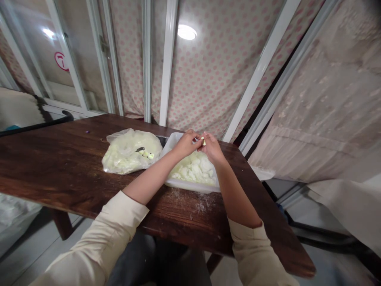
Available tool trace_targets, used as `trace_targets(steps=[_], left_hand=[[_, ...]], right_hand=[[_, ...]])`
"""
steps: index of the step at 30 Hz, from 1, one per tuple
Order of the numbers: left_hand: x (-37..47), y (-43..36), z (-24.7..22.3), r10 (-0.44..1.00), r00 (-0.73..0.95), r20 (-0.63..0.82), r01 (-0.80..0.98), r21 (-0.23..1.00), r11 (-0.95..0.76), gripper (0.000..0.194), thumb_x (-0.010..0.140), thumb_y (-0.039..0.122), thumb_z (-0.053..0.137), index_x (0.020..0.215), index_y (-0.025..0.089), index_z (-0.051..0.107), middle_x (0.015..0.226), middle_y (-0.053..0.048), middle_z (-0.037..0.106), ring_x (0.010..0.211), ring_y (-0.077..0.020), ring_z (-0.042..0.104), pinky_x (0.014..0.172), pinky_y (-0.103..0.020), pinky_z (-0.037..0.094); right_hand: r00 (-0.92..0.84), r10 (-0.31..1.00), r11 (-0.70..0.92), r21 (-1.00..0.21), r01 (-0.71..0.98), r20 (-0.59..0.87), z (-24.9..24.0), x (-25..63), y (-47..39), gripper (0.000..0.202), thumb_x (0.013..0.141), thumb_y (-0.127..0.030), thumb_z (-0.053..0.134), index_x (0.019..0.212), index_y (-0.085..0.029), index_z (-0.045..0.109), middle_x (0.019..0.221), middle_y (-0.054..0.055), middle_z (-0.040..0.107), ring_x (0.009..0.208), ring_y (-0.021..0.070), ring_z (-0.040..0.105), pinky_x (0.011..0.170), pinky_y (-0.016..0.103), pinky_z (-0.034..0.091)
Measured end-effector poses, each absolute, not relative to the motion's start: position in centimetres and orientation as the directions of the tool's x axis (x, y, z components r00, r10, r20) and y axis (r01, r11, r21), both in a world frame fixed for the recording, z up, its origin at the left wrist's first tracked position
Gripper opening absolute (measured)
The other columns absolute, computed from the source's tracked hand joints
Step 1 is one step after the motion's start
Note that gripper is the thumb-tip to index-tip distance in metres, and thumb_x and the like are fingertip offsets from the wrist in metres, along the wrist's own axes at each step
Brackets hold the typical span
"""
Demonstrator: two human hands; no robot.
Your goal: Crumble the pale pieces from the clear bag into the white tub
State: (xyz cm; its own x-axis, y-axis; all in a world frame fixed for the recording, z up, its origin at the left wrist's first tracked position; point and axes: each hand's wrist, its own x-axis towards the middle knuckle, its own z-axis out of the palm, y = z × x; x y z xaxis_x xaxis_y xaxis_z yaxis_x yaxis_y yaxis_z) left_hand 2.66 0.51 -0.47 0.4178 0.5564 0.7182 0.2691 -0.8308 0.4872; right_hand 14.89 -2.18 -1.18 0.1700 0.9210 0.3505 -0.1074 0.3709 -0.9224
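My left hand (187,144) and my right hand (212,148) meet above the far part of a white plastic tub (193,186). Between their fingertips is a small pale yellow piece (203,141); what it is cannot be made out. Both hands have their fingers closed on it. White, fluffy-looking clumps (195,169) fill the tub below. Left of the tub, a clear plastic bag (131,139) bulges with pale yellow stuff. Small bright yellow bits (145,154) and a dark object show at the bag's opening.
The brown wooden table (59,159) has white crumbs (190,202) scattered before the tub. Something dark and shiny (163,140) lies between bag and tub. Behind the table stand framed glass panels with a dotted curtain (208,79). A pale cloth (351,210) hangs at right.
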Motion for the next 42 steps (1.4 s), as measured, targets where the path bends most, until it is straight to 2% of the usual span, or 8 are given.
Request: trace_targets(steps=[7, 11, 14, 21, 27, 31, 37, 42], left_hand=[[2.4, 1.3, -0.5, 0.736, 0.252, 0.629, 0.377, 0.636, -0.673, 0.022, 0.075, 0.03, 0.054, 0.063, 0.014, 0.06, 0.06, -0.001, 0.057, 0.058, -0.0109, 0.048, 0.058, -0.024, 0.037], [2.4, 1.4, -0.6, 0.747, 0.233, 0.622, 0.347, 0.665, -0.662, 0.024, 0.074, 0.035, 0.056, 0.061, 0.014, 0.058, 0.058, 0.0, 0.056, 0.056, -0.0101, 0.047, 0.056, -0.023, 0.035], [2.5, 1.5, -0.6, 0.747, 0.219, 0.628, 0.292, 0.688, -0.665, 0.022, 0.074, 0.035, 0.057, 0.065, 0.014, 0.057, 0.058, 0.001, 0.055, 0.058, -0.0098, 0.048, 0.057, -0.023, 0.036], [2.6, 2.3, -0.9, 0.78, 0.286, 0.557, 0.023, 0.81, -0.586, 0.013, 0.076, 0.029, 0.052, 0.072, 0.016, 0.051, 0.056, 0.003, 0.053, 0.053, -0.0087, 0.05, 0.056, -0.022, 0.039], [2.6, 1.9, -0.8, 0.738, 0.26, 0.622, 0.153, 0.728, -0.668, 0.013, 0.075, 0.028, 0.054, 0.069, 0.016, 0.052, 0.058, 0.003, 0.052, 0.055, -0.0088, 0.047, 0.055, -0.021, 0.037], [2.6, 1.3, -0.7, 0.711, 0.271, 0.649, 0.219, 0.677, -0.702, 0.015, 0.075, 0.03, 0.055, 0.071, 0.016, 0.055, 0.06, 0.002, 0.053, 0.056, -0.009, 0.046, 0.057, -0.022, 0.037], [2.6, 1.7, -0.8, 0.69, 0.274, 0.669, 0.2, 0.663, -0.722, 0.015, 0.078, 0.029, 0.051, 0.072, 0.015, 0.055, 0.062, 0.002, 0.055, 0.057, -0.0091, 0.047, 0.057, -0.021, 0.037], [2.5, 1.8, -0.8, 0.694, 0.265, 0.67, 0.214, 0.661, -0.72, 0.014, 0.078, 0.028, 0.051, 0.072, 0.015, 0.054, 0.062, 0.002, 0.054, 0.056, -0.0087, 0.045, 0.056, -0.021, 0.036]], right_hand=[[0.124, 0.915, 0.371, -0.922, 0.109, 0.383, -1.2, 15.0, -2.2, 0.033, 0.067, -0.049, 0.065, 0.079, -0.019, 0.056, 0.059, -0.002, 0.059, 0.047, 0.0109, 0.056, 0.044, 0.022, 0.041], [0.174, 0.83, 0.428, -0.805, 0.41, 0.53, -1.2, 15.5, -2.3, 0.022, 0.074, -0.042, 0.06, 0.073, -0.02, 0.058, 0.058, -0.002, 0.059, 0.05, 0.0129, 0.056, 0.046, 0.024, 0.041], [0.119, 0.79, 0.471, -0.719, 0.511, 0.601, -1.0, 15.8, -2.7, 0.022, 0.079, -0.042, 0.055, 0.07, -0.022, 0.056, 0.052, -0.003, 0.057, 0.047, 0.0122, 0.052, 0.049, 0.024, 0.039], [0.103, 0.805, 0.438, -0.703, 0.561, 0.584, -0.8, 15.5, -3.1, 0.034, 0.082, -0.05, 0.049, 0.065, -0.021, 0.053, 0.042, -0.005, 0.044, 0.042, 0.0111, 0.042, 0.049, 0.024, 0.033], [0.11, 0.736, 0.505, -0.649, 0.569, 0.668, -0.8, 15.8, -2.7, 0.021, 0.077, -0.042, 0.055, 0.076, -0.021, 0.057, 0.066, -0.002, 0.055, 0.061, 0.0133, 0.047, 0.061, 0.025, 0.036], [0.055, 0.721, 0.499, -0.572, 0.651, 0.691, -0.7, 16.1, -2.8, 0.023, 0.08, -0.038, 0.051, 0.065, -0.02, 0.051, 0.061, -0.002, 0.047, 0.061, 0.0135, 0.042, 0.061, 0.025, 0.033], [0.055, 0.736, 0.491, -0.589, 0.642, 0.674, -0.8, 15.7, -2.8, 0.033, 0.083, -0.045, 0.046, 0.061, -0.02, 0.048, 0.056, -0.002, 0.042, 0.057, 0.0135, 0.04, 0.06, 0.026, 0.032], [0.113, 0.726, 0.473, -0.612, 0.634, 0.678, -0.9, 16.1, -2.6, 0.023, 0.081, -0.043, 0.05, 0.082, -0.021, 0.056, 0.072, 0.0, 0.055, 0.07, 0.0157, 0.049, 0.069, 0.027, 0.037]])
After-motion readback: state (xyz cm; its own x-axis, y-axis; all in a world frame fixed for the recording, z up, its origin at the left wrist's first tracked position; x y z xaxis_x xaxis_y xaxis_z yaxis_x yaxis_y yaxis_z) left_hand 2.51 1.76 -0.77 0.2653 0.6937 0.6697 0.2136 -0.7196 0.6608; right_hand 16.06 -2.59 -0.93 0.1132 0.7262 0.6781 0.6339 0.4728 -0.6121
